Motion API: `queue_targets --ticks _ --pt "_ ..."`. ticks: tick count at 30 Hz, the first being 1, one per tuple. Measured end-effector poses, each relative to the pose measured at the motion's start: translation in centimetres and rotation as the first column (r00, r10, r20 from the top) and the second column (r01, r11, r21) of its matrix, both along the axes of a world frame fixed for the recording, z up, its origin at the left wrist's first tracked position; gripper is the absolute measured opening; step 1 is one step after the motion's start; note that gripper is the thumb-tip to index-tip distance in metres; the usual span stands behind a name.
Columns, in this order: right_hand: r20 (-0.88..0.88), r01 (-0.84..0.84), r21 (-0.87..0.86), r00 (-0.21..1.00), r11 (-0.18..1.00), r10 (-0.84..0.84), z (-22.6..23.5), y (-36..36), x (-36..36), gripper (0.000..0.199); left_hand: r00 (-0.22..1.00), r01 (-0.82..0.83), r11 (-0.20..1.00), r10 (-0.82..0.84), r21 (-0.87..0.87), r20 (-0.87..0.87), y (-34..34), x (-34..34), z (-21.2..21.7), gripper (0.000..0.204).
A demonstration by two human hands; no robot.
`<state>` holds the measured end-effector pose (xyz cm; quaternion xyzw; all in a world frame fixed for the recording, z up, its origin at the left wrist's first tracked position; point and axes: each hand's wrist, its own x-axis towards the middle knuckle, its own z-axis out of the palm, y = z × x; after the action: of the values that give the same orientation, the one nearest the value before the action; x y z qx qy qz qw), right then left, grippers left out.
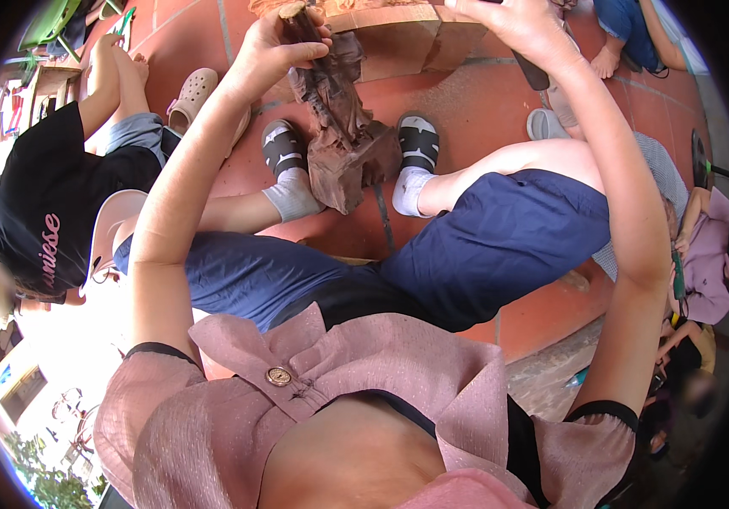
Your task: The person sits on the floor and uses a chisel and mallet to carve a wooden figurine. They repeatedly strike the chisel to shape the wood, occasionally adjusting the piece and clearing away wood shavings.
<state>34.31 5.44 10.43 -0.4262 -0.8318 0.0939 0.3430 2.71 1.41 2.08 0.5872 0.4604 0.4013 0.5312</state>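
Observation:
A dark brown carved wooden sculpture (339,110) stands on the tiled floor between my feet, its rough base (352,165) toward me. My left hand (275,51) is closed around a dark round wooden stick (299,24) with a pale end, right by the sculpture's top. Whether the stick belongs to the carving, I cannot tell. Up at the right, beyond the sculpture, my right hand (517,30) is closed, its fingertips partly cut off by the picture's edge. Something dark shows at its fingers, too little to name. A dark, flat strip (532,72) shows below that wrist.
Behind the sculpture lies a big light-brown wooden block (415,38). My sandalled feet flank the carving. On the left sits a person in a black shirt (50,195), near a beige clog (193,97). Other people sit at the right, one in a pink top (708,263).

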Motion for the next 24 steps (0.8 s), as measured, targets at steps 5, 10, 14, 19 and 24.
queue_targets --ticks 5,10,14,19,24 --pt "-0.167 0.019 -0.288 0.983 0.957 -0.07 -0.5 0.5 1.0 0.036 0.987 0.11 0.994 -0.107 0.023 -0.12 1.4 0.6 0.1 0.031" --pt "0.193 0.042 -0.206 0.981 0.978 -0.001 -1.6 -0.1 1.1 0.023 0.968 0.207 0.978 -0.2 0.031 -0.15 3.6 1.0 -1.3 0.03" --pt "0.38 0.035 -0.248 0.923 0.968 0.064 -1.8 -0.1 0.7 0.021 0.963 0.208 0.978 -0.206 -0.005 -0.173 4.0 0.8 -2.6 0.032" --pt "0.27 0.075 -0.248 0.963 0.966 -0.005 -2.5 0.1 1.4 0.028 0.938 0.237 0.971 -0.236 -0.029 -0.254 2.8 2.2 -0.1 0.031" --pt "0.563 0.116 -0.3 0.823 0.947 0.077 -1.4 -0.9 -0.1 0.032 0.92 0.275 0.953 -0.299 -0.125 -0.254 0.6 2.3 -1.8 0.031"
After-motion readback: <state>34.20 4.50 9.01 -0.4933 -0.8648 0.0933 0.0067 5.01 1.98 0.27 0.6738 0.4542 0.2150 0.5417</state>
